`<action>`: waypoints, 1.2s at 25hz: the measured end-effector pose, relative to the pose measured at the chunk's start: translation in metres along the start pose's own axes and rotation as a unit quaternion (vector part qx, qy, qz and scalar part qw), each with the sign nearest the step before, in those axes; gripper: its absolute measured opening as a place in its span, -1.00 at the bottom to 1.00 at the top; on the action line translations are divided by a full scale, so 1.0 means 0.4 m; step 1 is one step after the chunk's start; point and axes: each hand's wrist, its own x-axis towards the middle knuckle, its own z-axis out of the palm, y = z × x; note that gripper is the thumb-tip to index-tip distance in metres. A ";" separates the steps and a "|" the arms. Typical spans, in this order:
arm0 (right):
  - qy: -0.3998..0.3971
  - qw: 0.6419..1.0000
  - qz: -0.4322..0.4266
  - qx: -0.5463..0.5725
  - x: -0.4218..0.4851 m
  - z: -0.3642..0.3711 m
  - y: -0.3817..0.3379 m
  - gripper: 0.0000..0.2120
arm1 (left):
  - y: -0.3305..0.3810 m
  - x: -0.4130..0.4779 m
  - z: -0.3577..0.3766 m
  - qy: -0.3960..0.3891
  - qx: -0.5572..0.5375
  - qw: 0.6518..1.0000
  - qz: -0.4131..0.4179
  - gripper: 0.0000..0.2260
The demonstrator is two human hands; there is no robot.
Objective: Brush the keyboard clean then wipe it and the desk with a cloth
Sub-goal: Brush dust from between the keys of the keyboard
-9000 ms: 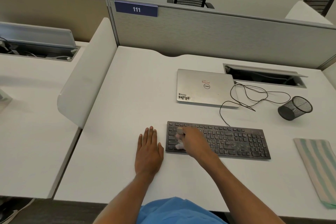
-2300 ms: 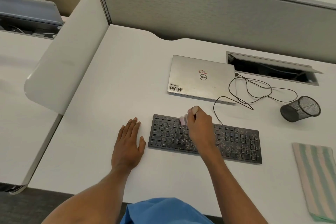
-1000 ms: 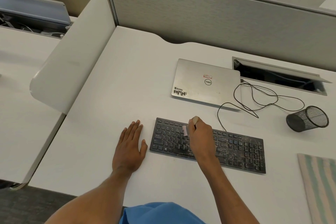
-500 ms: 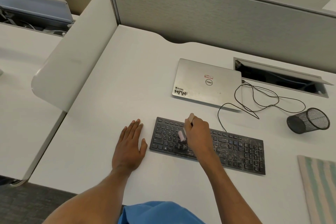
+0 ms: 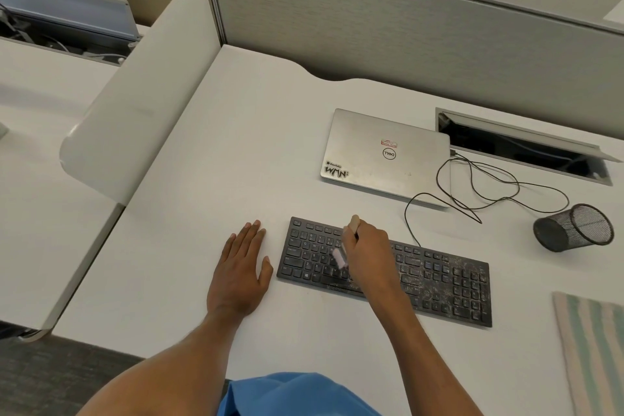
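Note:
A black keyboard [image 5: 449, 284] lies on the white desk [image 5: 236, 152], its right half speckled with pale dust. My right hand [image 5: 369, 255] grips a small brush [image 5: 341, 257] with a wooden handle, its pale bristles down on the keys of the left-middle part. My left hand [image 5: 241, 272] rests flat on the desk just left of the keyboard, fingers straight. A striped green and cream cloth [image 5: 594, 348] lies at the desk's right edge, partly cut off by the frame.
A closed silver laptop [image 5: 385, 155] sits behind the keyboard, with a black cable [image 5: 486, 189] looping to its right. A black mesh cup [image 5: 574, 228] lies on its side at the right. An open cable hatch [image 5: 523, 149] is behind. A white divider [image 5: 141, 88] borders the left.
My right hand has drawn the brush from the keyboard's top rows toward its near rows. My left hand stays flat in the same place.

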 end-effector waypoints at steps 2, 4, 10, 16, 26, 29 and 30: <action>0.041 0.999 -0.013 0.024 0.002 -0.008 0.000 -0.64 | 0.001 -0.002 0.001 -0.002 0.003 1.000 0.000 -0.42; 0.058 0.997 -0.013 0.056 0.004 0.000 0.003 -0.64 | 0.001 -0.002 0.000 0.000 0.000 1.000 -0.002 -0.42; 0.017 1.000 0.004 0.000 -0.014 0.039 0.034 -0.62 | 0.001 0.000 0.000 0.001 -0.002 1.000 -0.001 -0.43; -0.021 0.998 -0.057 -0.019 -0.002 0.045 -0.042 -0.71 | 0.004 0.002 -0.002 -0.002 0.001 1.000 -0.003 -0.43; -0.020 0.998 0.063 0.012 0.009 0.021 0.013 -0.58 | 0.006 0.001 -0.002 0.001 0.000 1.000 0.001 -0.43; -0.007 0.999 0.042 -0.029 0.012 0.013 0.001 -0.65 | 0.005 0.002 -0.002 0.002 0.000 1.000 0.001 -0.43; -0.016 0.999 0.023 -0.016 0.014 0.021 -0.016 -0.69 | 0.004 0.001 -0.001 0.003 -0.001 1.000 0.002 -0.43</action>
